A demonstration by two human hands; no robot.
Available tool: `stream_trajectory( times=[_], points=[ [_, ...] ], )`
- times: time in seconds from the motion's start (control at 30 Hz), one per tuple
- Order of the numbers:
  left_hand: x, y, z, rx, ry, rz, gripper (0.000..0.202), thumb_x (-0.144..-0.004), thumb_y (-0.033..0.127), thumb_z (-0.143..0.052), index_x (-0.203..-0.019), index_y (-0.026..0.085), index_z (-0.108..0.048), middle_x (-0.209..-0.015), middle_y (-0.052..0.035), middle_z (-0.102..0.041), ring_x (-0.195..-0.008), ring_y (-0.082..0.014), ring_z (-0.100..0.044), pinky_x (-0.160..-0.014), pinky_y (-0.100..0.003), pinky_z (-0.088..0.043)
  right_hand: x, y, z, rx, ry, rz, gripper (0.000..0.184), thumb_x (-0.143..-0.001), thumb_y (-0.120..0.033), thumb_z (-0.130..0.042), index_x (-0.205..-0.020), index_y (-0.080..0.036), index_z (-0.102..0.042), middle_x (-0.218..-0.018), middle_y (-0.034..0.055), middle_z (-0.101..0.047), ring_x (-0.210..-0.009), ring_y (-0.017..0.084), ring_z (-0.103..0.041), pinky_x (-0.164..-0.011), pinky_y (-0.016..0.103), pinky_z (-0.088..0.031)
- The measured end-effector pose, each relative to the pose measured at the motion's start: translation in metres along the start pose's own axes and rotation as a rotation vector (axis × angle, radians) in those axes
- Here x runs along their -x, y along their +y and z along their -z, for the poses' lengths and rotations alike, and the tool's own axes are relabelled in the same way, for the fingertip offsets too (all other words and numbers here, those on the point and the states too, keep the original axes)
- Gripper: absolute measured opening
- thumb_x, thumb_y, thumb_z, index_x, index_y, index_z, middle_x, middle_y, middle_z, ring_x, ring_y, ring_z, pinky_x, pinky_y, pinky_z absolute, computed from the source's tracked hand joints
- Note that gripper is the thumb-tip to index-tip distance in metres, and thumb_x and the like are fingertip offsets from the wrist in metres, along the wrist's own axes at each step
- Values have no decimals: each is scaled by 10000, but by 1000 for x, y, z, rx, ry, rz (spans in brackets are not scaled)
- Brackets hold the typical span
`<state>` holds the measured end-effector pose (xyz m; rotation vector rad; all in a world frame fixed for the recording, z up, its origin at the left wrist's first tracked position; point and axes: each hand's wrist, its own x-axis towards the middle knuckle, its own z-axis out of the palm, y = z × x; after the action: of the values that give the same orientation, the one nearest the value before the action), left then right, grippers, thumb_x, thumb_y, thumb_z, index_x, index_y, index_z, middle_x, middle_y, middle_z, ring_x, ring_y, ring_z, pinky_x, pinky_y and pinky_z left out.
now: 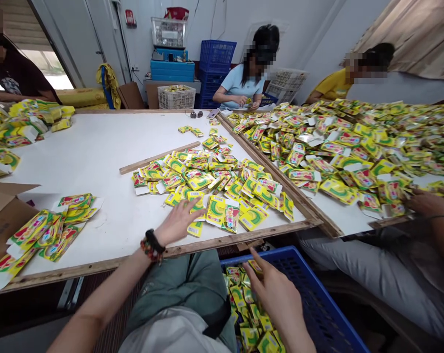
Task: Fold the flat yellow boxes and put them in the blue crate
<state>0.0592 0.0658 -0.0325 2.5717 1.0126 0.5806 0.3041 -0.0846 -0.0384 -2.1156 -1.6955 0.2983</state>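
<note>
My left hand (180, 219) reaches over the near edge of the white table, its fingers stretched out on a small yellow-green box (195, 196) with a barcode. A beaded bracelet and a black band circle that wrist. More of these boxes (217, 210) lie flat just to its right, and a loose pile (203, 171) spreads behind it. My right hand (277, 289) hovers over a blue crate (310, 284) beside my lap, thumb and index finger apart, with no box visible in it. Many of the same boxes (249, 338) fill the crate below; its other fingers are partly hidden.
A wooden strip (281, 181) divides the table; a large heap of boxes (339, 152) lies beyond it. A loose wooden bar (159, 158) rests behind the pile. Flattened cartons (60, 225) and a cardboard box (9, 220) sit left. Several other people work around the table.
</note>
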Motion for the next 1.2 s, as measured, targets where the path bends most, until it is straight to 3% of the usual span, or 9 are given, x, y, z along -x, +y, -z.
stream_trajectory(
  times=[0.1,0.23,0.47,0.57,0.67,0.77,0.97,1.07,1.2],
  points=[
    [-29,-31,-5,-142,-66,-56,618,-743,-65,-449,-1200,335,-568,-1484,-19,-396,-1380,-314,-298,-1089,-621,-215,2,17,-6,43,-27,64,502,-832,-408,-570,-1281,-187,-604,-1185,177,-673,-1075,371,-642,-804,482,-559],
    [-46,-46,-3,-81,-216,-170,433,-815,37,-494,-1156,278,-611,-1325,-44,-577,-1351,-320,-350,-1088,-593,-227,-16,-17,-34,-215,38,269,441,-886,-320,-511,-1301,-185,-578,-1320,140,-592,-1243,295,-534,-1022,475,-445],
    [4,3,5,469,-63,-30,279,-875,247,-546,-1151,204,-546,-1130,-87,-644,-1055,-237,-595,-927,-374,-455,-49,-97,-41,-512,199,412,318,-929,-282,-475,-1164,-193,-669,-1112,113,-717,-1034,239,-674,-895,338,-521],
    [32,31,-26,600,277,260,623,-767,339,-697,-1275,191,-370,-1230,-121,-558,-1116,-252,-567,-936,-382,-469,-47,-108,-30,-509,205,303,327,-935,-294,-453,-883,-166,-749,-709,73,-741,-582,177,-671,-584,250,-504],
    [49,50,-62,529,497,403,758,-709,330,-731,-1307,181,-290,-1282,-158,-508,-1143,-278,-562,-937,-422,-477,-41,-108,-21,-602,52,223,369,-925,-366,-473,-842,-143,-755,-580,34,-678,-476,144,-576,-495,234,-436],
    [54,56,-84,383,597,464,702,-733,333,-692,-1296,187,-300,-1256,-159,-533,-1100,-282,-595,-890,-434,-505,-40,-102,-22,-893,-201,201,360,-902,-410,-519,-1045,-157,-731,-830,45,-747,-727,194,-667,-670,266,-514],
    [54,49,-88,252,657,265,557,-658,245,-681,-1120,243,-370,-1107,-76,-597,-1002,-234,-639,-815,-378,-541,-45,-94,-42,-1072,-282,55,409,-788,-404,-670,-1149,-212,-694,-1058,67,-730,-940,253,-668,-817,368,-540],
    [53,48,-86,259,652,248,591,-670,254,-658,-1162,228,-331,-1147,-105,-576,-1018,-244,-632,-804,-385,-537,-40,-96,-43,-1026,-246,171,383,-817,-363,-642,-1184,-257,-672,-1180,63,-691,-1107,262,-622,-972,421,-474],
    [48,51,-81,295,464,354,617,-717,283,-621,-1245,196,-314,-1086,-111,-609,-914,-254,-657,-732,-379,-531,-32,-98,-41,-861,-110,260,319,-822,-322,-634,-1128,-260,-704,-1136,57,-713,-1081,283,-649,-981,443,-477]
  ],
)
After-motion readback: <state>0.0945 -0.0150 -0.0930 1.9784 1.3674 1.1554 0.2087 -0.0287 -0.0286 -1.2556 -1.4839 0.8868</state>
